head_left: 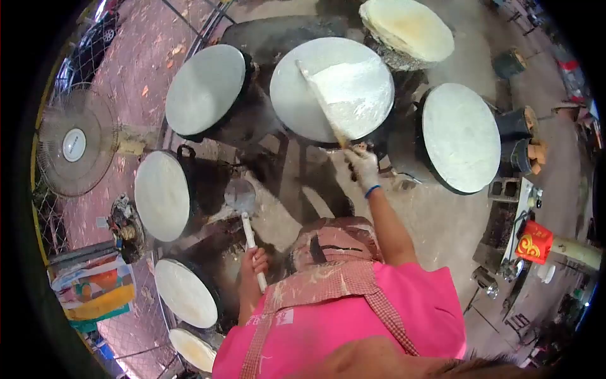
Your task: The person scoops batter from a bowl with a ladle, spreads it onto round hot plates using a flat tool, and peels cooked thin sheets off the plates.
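Observation:
My right hand [362, 167], in a pale glove, is closed round the handle end of a long flat spreader [323, 104]. The spreader lies slantwise across the round griddle [287, 95] at the top centre, with wet white batter [363, 91] to its right. My left hand [254, 260] grips the white handle of a ladle [240, 196], whose round bowl hangs over the floor between the griddles.
Round pans with pale tops stand at upper left [207, 90], left [161, 196], lower left [185, 293] and right [461, 138]. A stack of pale rounds [407, 30] sits at the top. A fan [74, 144] and wire fence are at left, a red packet [534, 242] at right.

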A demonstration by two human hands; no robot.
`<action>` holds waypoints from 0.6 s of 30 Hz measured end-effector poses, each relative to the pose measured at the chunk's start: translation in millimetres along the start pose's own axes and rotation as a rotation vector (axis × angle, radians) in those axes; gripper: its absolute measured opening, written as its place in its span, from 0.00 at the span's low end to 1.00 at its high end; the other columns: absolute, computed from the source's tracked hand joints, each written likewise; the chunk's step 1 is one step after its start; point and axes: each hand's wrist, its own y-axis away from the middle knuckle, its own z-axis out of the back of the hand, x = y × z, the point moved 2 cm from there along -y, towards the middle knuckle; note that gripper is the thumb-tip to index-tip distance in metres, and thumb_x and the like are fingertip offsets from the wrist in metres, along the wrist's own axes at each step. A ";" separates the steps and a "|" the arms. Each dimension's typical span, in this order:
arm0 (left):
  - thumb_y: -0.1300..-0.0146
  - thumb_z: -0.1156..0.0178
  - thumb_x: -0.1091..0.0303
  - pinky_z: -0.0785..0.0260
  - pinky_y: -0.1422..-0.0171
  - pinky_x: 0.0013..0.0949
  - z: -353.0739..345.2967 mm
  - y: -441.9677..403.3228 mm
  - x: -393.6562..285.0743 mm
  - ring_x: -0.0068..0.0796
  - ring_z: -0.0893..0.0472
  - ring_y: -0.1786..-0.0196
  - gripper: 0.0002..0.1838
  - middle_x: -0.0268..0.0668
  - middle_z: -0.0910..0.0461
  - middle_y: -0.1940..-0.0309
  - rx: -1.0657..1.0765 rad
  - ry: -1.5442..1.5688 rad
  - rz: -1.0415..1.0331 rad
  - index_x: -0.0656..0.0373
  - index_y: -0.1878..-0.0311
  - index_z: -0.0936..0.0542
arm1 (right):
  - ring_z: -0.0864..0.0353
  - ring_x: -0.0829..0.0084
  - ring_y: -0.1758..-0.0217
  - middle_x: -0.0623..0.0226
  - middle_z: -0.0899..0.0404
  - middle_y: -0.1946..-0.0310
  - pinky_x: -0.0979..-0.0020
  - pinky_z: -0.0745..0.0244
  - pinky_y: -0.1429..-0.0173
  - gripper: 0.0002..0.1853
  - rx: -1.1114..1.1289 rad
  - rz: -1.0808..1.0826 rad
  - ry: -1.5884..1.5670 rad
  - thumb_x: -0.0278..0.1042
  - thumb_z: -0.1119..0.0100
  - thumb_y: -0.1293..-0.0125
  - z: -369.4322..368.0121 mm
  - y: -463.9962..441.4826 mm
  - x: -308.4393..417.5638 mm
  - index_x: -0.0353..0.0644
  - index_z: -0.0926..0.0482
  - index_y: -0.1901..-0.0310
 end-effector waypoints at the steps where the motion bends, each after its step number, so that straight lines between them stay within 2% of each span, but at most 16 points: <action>1: 0.36 0.54 0.62 0.51 0.90 0.20 -5.7 -0.1 0.8 0.15 0.45 0.90 0.15 0.25 0.44 0.91 0.020 0.027 0.007 0.52 0.79 0.38 | 0.31 0.85 0.80 0.74 0.26 0.80 0.78 0.39 0.81 0.08 0.047 0.048 0.060 0.33 0.38 0.44 10.8 4.6 26.2 0.40 0.19 0.64; 2: 0.35 0.55 0.63 0.50 0.90 0.20 -12.8 -0.3 0.5 0.16 0.45 0.90 0.13 0.27 0.44 0.91 -0.026 -0.082 -0.068 0.54 0.77 0.36 | 0.32 0.84 0.81 0.75 0.26 0.80 0.77 0.39 0.80 0.07 -0.046 -0.029 0.103 0.34 0.38 0.44 28.4 0.2 42.9 0.40 0.19 0.69; 4: 0.35 0.55 0.63 0.50 0.90 0.20 -24.4 -6.8 0.3 0.16 0.45 0.90 0.13 0.27 0.44 0.90 -0.155 -0.144 -0.189 0.55 0.77 0.36 | 0.32 0.83 0.80 0.71 0.25 0.81 0.74 0.36 0.76 0.10 -0.194 0.379 0.422 0.37 0.40 0.43 72.3 -52.9 48.2 0.36 0.20 0.69; 5: 0.35 0.55 0.63 0.50 0.90 0.20 -25.5 -7.3 1.4 0.16 0.45 0.90 0.13 0.28 0.44 0.90 -0.229 -0.171 -0.243 0.56 0.77 0.36 | 0.26 0.70 0.73 0.62 0.23 0.77 0.68 0.33 0.69 0.13 -0.307 0.404 0.563 0.41 0.45 0.42 79.6 -64.1 68.6 0.39 0.19 0.67; 6: 0.35 0.56 0.63 0.50 0.90 0.21 -20.2 -12.7 -1.6 0.17 0.44 0.90 0.15 0.29 0.43 0.90 -0.191 -0.074 -0.208 0.57 0.78 0.36 | 0.20 0.57 0.66 0.53 0.20 0.73 0.62 0.29 0.61 0.17 -0.426 0.413 0.701 0.46 0.49 0.40 86.8 -75.2 88.9 0.41 0.19 0.65; 7: 0.35 0.56 0.62 0.50 0.90 0.22 -18.6 -19.1 -5.0 0.18 0.44 0.90 0.15 0.30 0.43 0.90 -0.108 -0.022 -0.127 0.57 0.78 0.36 | 0.23 0.49 0.58 0.50 0.21 0.67 0.56 0.30 0.55 0.20 -0.425 0.373 0.919 0.52 0.55 0.39 84.1 -85.1 95.3 0.47 0.20 0.60; 9: 0.35 0.57 0.62 0.50 0.91 0.23 -23.2 -34.4 -17.5 0.19 0.44 0.90 0.16 0.30 0.43 0.90 0.053 0.079 0.033 0.57 0.79 0.37 | 0.22 0.51 0.59 0.51 0.22 0.66 0.54 0.30 0.54 0.19 -0.166 0.329 1.318 0.54 0.56 0.38 71.2 -92.2 98.4 0.50 0.22 0.58; 10: 0.34 0.59 0.61 0.50 0.91 0.24 -27.7 -44.4 -26.4 0.21 0.44 0.90 0.18 0.30 0.43 0.91 0.002 0.049 0.023 0.56 0.80 0.38 | 0.22 0.51 0.62 0.51 0.23 0.66 0.55 0.29 0.56 0.18 -0.052 0.406 1.483 0.54 0.57 0.37 68.4 -92.8 88.5 0.53 0.22 0.58; 11: 0.34 0.58 0.62 0.50 0.91 0.24 -32.1 -57.1 -36.4 0.20 0.43 0.90 0.17 0.29 0.43 0.90 0.072 0.006 0.053 0.55 0.80 0.39 | 0.22 0.52 0.64 0.52 0.23 0.68 0.55 0.29 0.58 0.17 0.068 0.511 1.501 0.52 0.58 0.36 67.4 -78.5 90.4 0.53 0.22 0.59; 12: 0.34 0.57 0.62 0.50 0.91 0.24 -39.4 -69.1 -46.0 0.19 0.43 0.90 0.17 0.28 0.43 0.90 0.147 -0.035 0.077 0.55 0.81 0.40 | 0.22 0.52 0.64 0.52 0.23 0.68 0.55 0.29 0.59 0.16 0.066 0.514 1.503 0.51 0.57 0.36 71.0 -65.0 94.0 0.53 0.22 0.59; 13: 0.35 0.55 0.64 0.50 0.91 0.23 -58.7 -78.4 -51.9 0.18 0.43 0.90 0.17 0.28 0.44 0.89 0.083 -0.082 -0.001 0.55 0.80 0.40 | 0.22 0.52 0.64 0.52 0.23 0.69 0.55 0.29 0.60 0.16 0.065 0.524 1.506 0.50 0.57 0.36 76.0 -54.4 97.8 0.54 0.22 0.59; 15: 0.36 0.52 0.68 0.51 0.91 0.21 -103.8 -97.1 -59.5 0.16 0.43 0.89 0.15 0.26 0.44 0.88 0.014 -0.150 -0.106 0.54 0.79 0.40 | 0.22 0.54 0.63 0.54 0.22 0.67 0.57 0.28 0.59 0.14 -0.051 0.461 1.445 0.48 0.50 0.38 96.0 -43.6 102.2 0.55 0.21 0.56; 17: 0.36 0.52 0.69 0.52 0.91 0.21 -143.9 -119.0 -65.2 0.16 0.43 0.88 0.14 0.27 0.44 0.87 -0.017 -0.185 -0.165 0.55 0.78 0.39 | 0.22 0.52 0.62 0.53 0.22 0.66 0.56 0.28 0.58 0.14 -0.260 0.373 1.215 0.49 0.51 0.38 108.2 -43.5 88.0 0.54 0.21 0.57; 18: 0.35 0.54 0.68 0.52 0.91 0.22 -164.4 -128.9 -64.0 0.17 0.43 0.89 0.14 0.28 0.44 0.87 -0.043 -0.195 -0.197 0.55 0.78 0.39 | 0.23 0.52 0.60 0.53 0.21 0.65 0.56 0.28 0.57 0.16 -0.233 0.306 1.343 0.50 0.51 0.38 104.5 -39.2 79.0 0.52 0.20 0.58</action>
